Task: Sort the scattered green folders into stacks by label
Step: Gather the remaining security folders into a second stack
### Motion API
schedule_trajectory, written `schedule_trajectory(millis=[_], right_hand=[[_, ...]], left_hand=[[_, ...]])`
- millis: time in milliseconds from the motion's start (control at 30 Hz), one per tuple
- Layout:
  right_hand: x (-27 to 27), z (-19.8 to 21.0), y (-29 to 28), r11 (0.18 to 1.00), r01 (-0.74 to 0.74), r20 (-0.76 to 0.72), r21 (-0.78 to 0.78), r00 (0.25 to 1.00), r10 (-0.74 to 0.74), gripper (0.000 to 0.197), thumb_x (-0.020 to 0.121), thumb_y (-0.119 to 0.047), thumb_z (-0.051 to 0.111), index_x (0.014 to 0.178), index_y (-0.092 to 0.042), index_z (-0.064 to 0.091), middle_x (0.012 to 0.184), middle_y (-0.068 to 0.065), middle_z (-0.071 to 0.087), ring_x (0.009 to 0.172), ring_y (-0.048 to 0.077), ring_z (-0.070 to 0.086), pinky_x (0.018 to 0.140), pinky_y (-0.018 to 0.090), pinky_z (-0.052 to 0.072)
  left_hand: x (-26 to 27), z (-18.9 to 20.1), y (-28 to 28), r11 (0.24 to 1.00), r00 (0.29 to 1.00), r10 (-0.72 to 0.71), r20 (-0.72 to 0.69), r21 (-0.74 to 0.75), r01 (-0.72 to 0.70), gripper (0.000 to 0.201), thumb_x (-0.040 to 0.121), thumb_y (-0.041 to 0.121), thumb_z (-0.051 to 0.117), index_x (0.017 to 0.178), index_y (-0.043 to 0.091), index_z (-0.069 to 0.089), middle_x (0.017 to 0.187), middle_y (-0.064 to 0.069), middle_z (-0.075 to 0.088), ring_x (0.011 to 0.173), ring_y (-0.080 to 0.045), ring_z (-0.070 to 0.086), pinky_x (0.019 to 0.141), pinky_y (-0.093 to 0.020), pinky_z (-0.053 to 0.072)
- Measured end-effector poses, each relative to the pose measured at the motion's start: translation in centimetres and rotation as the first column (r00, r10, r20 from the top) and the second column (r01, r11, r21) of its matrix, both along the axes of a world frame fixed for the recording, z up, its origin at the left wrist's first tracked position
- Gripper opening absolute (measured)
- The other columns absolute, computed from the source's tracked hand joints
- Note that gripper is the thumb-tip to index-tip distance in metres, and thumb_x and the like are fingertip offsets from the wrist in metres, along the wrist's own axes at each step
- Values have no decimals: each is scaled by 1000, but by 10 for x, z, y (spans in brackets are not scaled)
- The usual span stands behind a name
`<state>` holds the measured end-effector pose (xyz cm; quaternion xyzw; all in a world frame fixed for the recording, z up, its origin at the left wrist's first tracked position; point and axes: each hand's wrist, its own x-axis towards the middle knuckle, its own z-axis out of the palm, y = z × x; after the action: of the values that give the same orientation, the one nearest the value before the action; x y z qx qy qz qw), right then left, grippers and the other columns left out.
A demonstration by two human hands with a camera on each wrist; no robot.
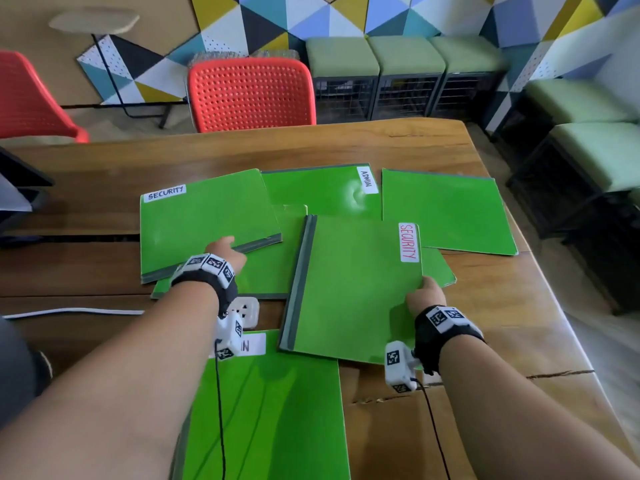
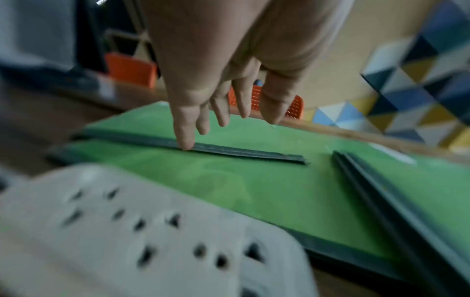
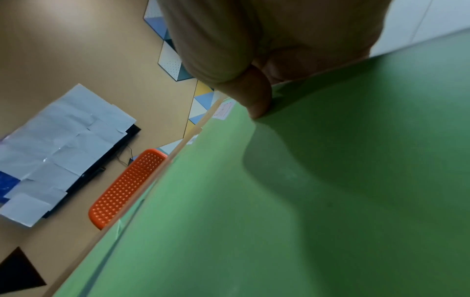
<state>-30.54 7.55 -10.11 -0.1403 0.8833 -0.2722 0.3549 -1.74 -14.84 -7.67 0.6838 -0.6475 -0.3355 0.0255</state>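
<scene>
Folder [image 1: 353,289] in right grip [image 1: 425,295]

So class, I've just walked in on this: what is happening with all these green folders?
A person is sorting green folders on a wooden table. The right hand grips the edge of the red-lettered SECURITY folder, thumb on top. The left hand reaches to the black-lettered SECURITY folder, one of its fingers touching its dark spine. Two ADMIN folders and others lie scattered, overlapping.
</scene>
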Motion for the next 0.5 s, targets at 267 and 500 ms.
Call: schedule_trajectory(millis=[267, 500], right_hand=[[-9, -23, -12, 998, 42, 2, 35, 999, -43, 60, 91, 9, 37, 147, -11, 30, 104, 6, 51, 77, 15, 55, 69, 32, 52], [-31, -12, -17, 967, 200, 106, -159, 977, -185, 59, 93, 8, 41, 145, -20, 39, 110, 9, 59, 77, 19, 58, 71, 38, 56]], left_hand=[[-34, -39, -30, 955, 914, -288, 286, 157, 252, 78, 92, 19, 54, 154, 29, 7, 161, -9, -12, 148, -39, 4, 118, -51, 18], [-46, -43, 0, 949, 907, -309, 287, 37, 312, 60, 93, 36, 56, 147, 35, 32, 148, -9, 22, 121, -29, 46, 101, -34, 45]])
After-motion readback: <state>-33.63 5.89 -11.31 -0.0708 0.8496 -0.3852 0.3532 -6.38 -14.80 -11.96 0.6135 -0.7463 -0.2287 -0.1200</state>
